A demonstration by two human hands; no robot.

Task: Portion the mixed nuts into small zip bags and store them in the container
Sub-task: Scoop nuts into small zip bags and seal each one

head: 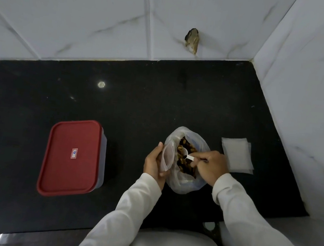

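A large clear plastic bag (201,142) stands open on the black counter, with brown mixed nuts (184,164) showing inside. My left hand (153,161) holds a small clear zip bag (167,156) upright with its mouth open, just left of the big bag. My right hand (210,166) grips a small white plastic scoop (186,154) whose bowl sits over the nuts. A container with a red lid (71,157) stands shut on the counter to the left, apart from both hands.
A stack of flat empty zip bags (236,155) lies on the black counter (139,103) to the right of the nut bag. White tiled walls close the back and right side. The counter's front edge runs just below my forearms.
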